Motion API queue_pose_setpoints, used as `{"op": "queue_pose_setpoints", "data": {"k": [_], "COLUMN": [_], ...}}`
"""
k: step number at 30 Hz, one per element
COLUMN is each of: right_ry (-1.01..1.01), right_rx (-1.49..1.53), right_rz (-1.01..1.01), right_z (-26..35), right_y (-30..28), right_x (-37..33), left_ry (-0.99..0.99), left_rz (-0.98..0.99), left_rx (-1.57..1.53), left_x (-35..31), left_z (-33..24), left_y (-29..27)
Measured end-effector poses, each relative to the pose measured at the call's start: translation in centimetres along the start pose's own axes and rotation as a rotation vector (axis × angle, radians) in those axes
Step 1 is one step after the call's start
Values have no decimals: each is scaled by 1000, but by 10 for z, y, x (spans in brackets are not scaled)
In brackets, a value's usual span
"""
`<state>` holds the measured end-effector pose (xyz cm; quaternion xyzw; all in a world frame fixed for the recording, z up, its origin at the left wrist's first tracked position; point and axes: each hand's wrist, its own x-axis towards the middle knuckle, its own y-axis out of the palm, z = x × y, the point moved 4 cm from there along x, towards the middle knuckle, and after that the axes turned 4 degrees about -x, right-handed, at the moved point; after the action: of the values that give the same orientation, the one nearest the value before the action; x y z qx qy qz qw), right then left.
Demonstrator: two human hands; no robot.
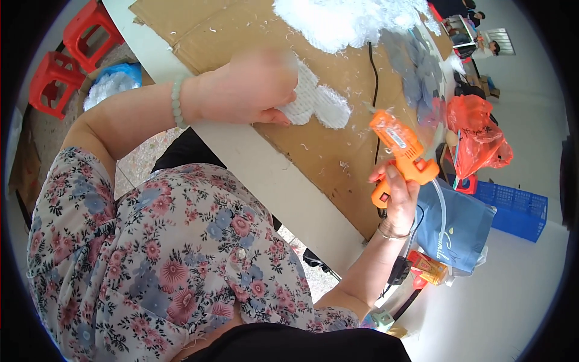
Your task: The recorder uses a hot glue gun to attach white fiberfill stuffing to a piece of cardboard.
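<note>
My right hand (pixel 400 199) is wrapped round the handle of an orange hot glue gun (pixel 398 140), held up over the right side of the table. A clear glue stick (pixel 442 208) trails from its back end, and wisps of white fibre cling near its nozzle. My left hand (pixel 250 84), with a pale bead bracelet at the wrist, is closed at the edge of a white fluffy fabric piece (pixel 315 99) with rounded lobes. That hand is partly blurred, and its fingertips are mostly hidden. The piece lies over the brown cardboard (pixel 313 157) covering the table.
A heap of white fluff (pixel 344 21) lies at the far side, beside several grey flat pieces (pixel 416 75). A black cable (pixel 375 75) crosses the cardboard. At right are a red plastic bag (pixel 476 136), a blue bag (pixel 458 226) and a blue crate (pixel 518 211). Red stools (pixel 90 30) stand at left.
</note>
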<state>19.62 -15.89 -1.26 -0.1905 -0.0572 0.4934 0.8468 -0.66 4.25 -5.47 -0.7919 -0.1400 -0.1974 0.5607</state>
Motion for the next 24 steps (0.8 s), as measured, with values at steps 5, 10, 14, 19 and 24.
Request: {"op": "queue_pose_setpoints", "data": {"k": [5, 10, 14, 19, 24], "right_ry": [-94, -34, 17, 28, -8], "right_rx": [8, 5, 24, 8, 8], "right_rz": [-183, -84, 31, 50, 74], "right_z": [23, 9, -4, 3, 12], "right_y": [-10, 11, 22, 17, 26], "right_x": [-9, -5, 6, 16, 28], "left_ry": [45, -7, -59, -203, 106], "left_rz": [-32, 4, 11, -84, -198], "left_rx": [48, -52, -176, -293, -445], "left_x": [0, 2, 11, 35, 120], "left_z": [1, 9, 15, 27, -11], "left_y": [-5, -13, -15, -32, -68]}}
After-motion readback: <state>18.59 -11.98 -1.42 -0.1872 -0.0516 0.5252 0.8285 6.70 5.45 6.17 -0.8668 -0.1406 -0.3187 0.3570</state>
